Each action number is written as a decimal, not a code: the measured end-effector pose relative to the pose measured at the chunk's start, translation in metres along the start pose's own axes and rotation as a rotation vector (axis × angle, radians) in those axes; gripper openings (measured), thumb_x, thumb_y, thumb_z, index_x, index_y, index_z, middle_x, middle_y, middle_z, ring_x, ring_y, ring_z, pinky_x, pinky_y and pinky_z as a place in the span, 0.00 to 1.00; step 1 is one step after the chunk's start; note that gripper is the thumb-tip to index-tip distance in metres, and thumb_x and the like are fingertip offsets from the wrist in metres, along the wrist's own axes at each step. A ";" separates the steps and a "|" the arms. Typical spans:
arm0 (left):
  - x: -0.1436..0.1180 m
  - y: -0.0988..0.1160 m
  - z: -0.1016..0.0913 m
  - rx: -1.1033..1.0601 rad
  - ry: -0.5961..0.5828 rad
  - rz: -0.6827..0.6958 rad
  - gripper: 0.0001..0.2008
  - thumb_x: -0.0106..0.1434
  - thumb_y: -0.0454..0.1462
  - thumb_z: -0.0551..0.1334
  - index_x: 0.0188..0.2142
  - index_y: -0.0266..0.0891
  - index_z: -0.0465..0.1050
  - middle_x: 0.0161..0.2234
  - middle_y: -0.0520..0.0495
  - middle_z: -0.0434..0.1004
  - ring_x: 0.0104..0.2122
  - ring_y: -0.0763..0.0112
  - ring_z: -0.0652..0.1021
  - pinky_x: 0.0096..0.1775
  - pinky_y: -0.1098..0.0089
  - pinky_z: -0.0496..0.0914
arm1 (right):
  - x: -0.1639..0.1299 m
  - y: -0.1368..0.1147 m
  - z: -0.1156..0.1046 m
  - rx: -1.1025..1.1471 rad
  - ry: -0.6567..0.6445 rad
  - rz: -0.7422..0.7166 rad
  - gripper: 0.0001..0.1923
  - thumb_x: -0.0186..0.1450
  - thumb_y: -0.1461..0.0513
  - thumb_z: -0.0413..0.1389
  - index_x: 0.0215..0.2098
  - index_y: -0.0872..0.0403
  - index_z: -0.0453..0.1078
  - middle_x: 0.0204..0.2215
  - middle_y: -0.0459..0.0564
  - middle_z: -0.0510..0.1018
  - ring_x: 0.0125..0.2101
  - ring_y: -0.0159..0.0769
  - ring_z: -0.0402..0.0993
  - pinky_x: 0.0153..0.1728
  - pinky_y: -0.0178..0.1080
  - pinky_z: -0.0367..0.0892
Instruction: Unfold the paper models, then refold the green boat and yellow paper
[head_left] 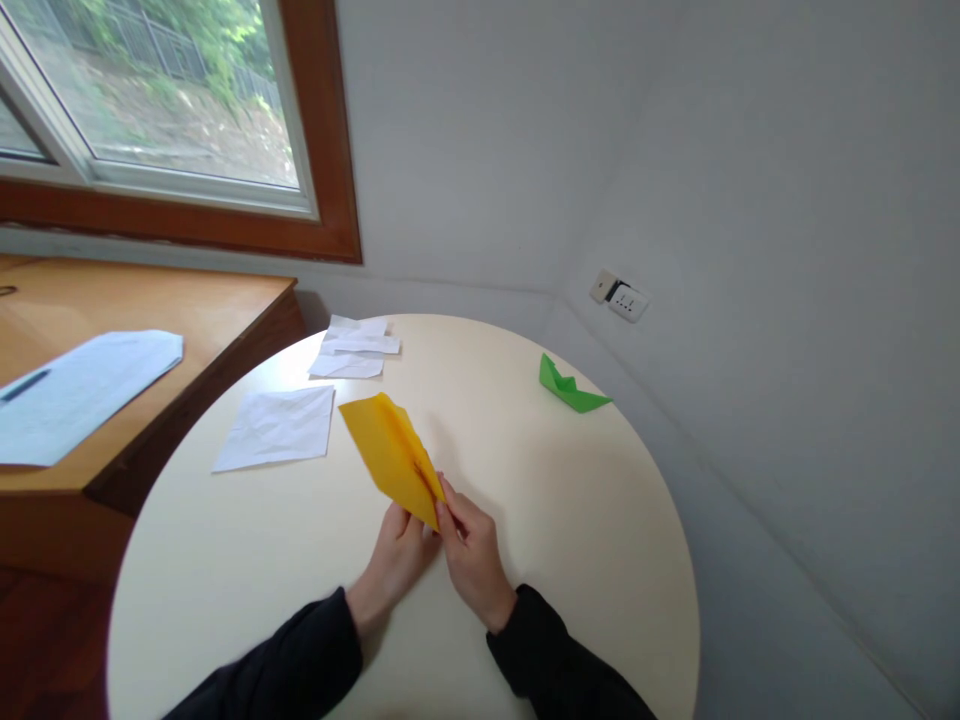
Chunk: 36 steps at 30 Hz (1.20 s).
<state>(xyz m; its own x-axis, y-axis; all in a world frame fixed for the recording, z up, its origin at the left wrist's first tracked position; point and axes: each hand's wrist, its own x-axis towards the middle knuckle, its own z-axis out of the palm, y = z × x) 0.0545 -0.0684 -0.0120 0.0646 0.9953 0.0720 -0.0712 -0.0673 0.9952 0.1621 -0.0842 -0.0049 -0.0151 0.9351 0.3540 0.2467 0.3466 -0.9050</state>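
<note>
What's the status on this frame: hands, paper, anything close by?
Left hand and right hand both pinching near corner of folded yellow paper. Paper lifted off round table. White sheet alongside, green paper boat apart.

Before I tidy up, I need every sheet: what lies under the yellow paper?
Only bare round table shows around the yellow paper, pinched by both hands. Whatever it covers is hidden.
</note>
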 end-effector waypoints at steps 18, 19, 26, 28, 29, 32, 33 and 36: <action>0.007 0.012 -0.002 -0.222 0.096 -0.061 0.23 0.58 0.47 0.59 0.47 0.34 0.67 0.47 0.40 0.74 0.44 0.62 0.76 0.46 0.64 0.69 | -0.003 -0.002 0.003 -0.268 -0.216 -0.122 0.17 0.64 0.68 0.45 0.48 0.53 0.68 0.39 0.52 0.74 0.42 0.37 0.70 0.45 0.39 0.68; 0.008 0.011 -0.004 -0.214 0.091 -0.064 0.24 0.58 0.47 0.60 0.49 0.33 0.67 0.48 0.40 0.74 0.45 0.61 0.75 0.47 0.64 0.69 | -0.003 -0.003 0.002 -0.268 -0.223 -0.123 0.16 0.64 0.68 0.45 0.47 0.53 0.68 0.38 0.51 0.74 0.41 0.37 0.70 0.45 0.39 0.68; 0.022 0.010 -0.022 -0.029 0.065 -0.137 0.33 0.54 0.48 0.61 0.54 0.29 0.65 0.46 0.39 0.76 0.43 0.60 0.76 0.45 0.63 0.69 | 0.002 0.005 -0.012 -0.284 -0.156 -0.176 0.11 0.64 0.67 0.46 0.38 0.53 0.69 0.38 0.52 0.74 0.41 0.36 0.70 0.45 0.38 0.68; 0.026 0.013 -0.029 0.072 0.055 -0.100 0.32 0.54 0.48 0.61 0.53 0.28 0.66 0.41 0.41 0.78 0.41 0.61 0.76 0.42 0.64 0.69 | 0.005 0.015 -0.022 -0.304 -0.059 -0.137 0.07 0.63 0.66 0.48 0.35 0.53 0.68 0.33 0.50 0.74 0.36 0.35 0.71 0.39 0.37 0.70; 0.029 0.014 -0.033 0.136 0.058 -0.078 0.32 0.54 0.48 0.60 0.53 0.28 0.67 0.38 0.42 0.78 0.39 0.62 0.76 0.41 0.65 0.69 | 0.008 0.020 -0.028 -0.316 -0.006 -0.100 0.05 0.62 0.65 0.50 0.35 0.53 0.66 0.31 0.49 0.73 0.32 0.34 0.70 0.35 0.37 0.70; 0.034 0.018 -0.045 0.345 0.028 -0.040 0.30 0.57 0.47 0.57 0.53 0.29 0.67 0.30 0.47 0.77 0.31 0.66 0.74 0.35 0.68 0.67 | 0.014 0.035 -0.047 -0.378 0.221 -0.062 0.10 0.59 0.62 0.55 0.39 0.53 0.63 0.33 0.48 0.70 0.27 0.33 0.67 0.28 0.37 0.70; 0.035 0.019 -0.049 0.408 0.000 -0.029 0.29 0.58 0.47 0.55 0.54 0.30 0.66 0.28 0.48 0.75 0.29 0.68 0.73 0.33 0.68 0.66 | 0.016 0.038 -0.054 -0.409 0.283 -0.107 0.14 0.58 0.62 0.56 0.42 0.53 0.62 0.36 0.50 0.70 0.31 0.35 0.67 0.30 0.39 0.70; 0.038 0.021 -0.058 0.543 -0.124 0.003 0.28 0.61 0.45 0.50 0.56 0.31 0.63 0.23 0.52 0.69 0.24 0.71 0.68 0.29 0.70 0.64 | 0.020 0.040 -0.071 -0.505 0.276 -0.267 0.27 0.58 0.63 0.58 0.54 0.49 0.56 0.49 0.56 0.64 0.49 0.45 0.62 0.41 0.47 0.68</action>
<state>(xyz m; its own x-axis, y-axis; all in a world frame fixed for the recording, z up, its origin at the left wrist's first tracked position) -0.0023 -0.0277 0.0074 0.1843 0.9816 0.0496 0.4493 -0.1290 0.8840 0.2407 -0.0570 -0.0171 0.0940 0.7445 0.6610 0.6964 0.4253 -0.5781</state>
